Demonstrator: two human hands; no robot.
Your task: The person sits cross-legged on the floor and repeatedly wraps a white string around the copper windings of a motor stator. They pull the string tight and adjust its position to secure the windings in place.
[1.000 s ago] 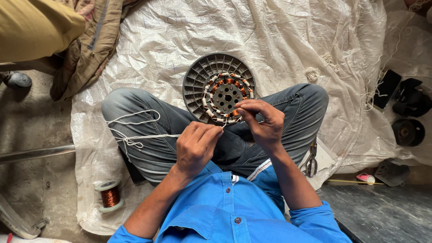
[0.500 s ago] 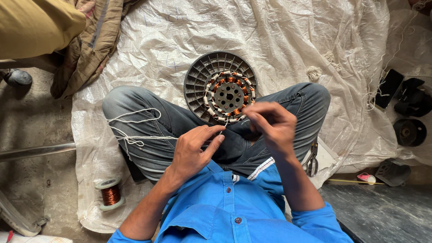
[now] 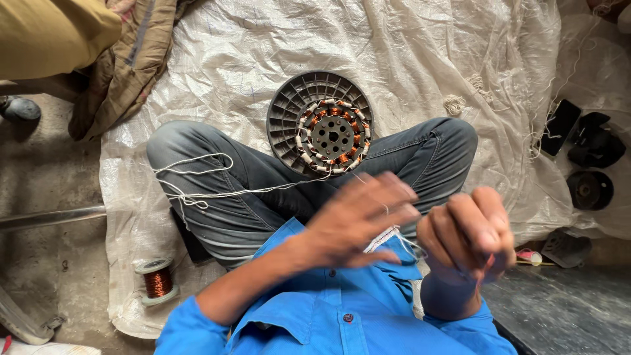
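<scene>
A round dark fan motor stator (image 3: 322, 125) with copper windings rests against my crossed legs in grey trousers. White thread (image 3: 197, 187) runs from it across my left thigh in loops. My left hand (image 3: 358, 220) is blurred, fingers spread, close to my chest, with the thread passing by its fingers. My right hand (image 3: 468, 233) is raised near my chest, fingers curled shut; it seems to pinch the thread's end.
A white woven sheet (image 3: 407, 52) covers the floor. A copper wire spool (image 3: 158, 281) stands at the lower left. Black plastic parts (image 3: 588, 151) lie at the right. A brown cloth (image 3: 125, 66) and another person's yellow sleeve (image 3: 46, 33) sit at the upper left.
Both hands have pulled back from the stator toward my chest. The left hand has opened and the right hand has risen, drawing the thread along.
</scene>
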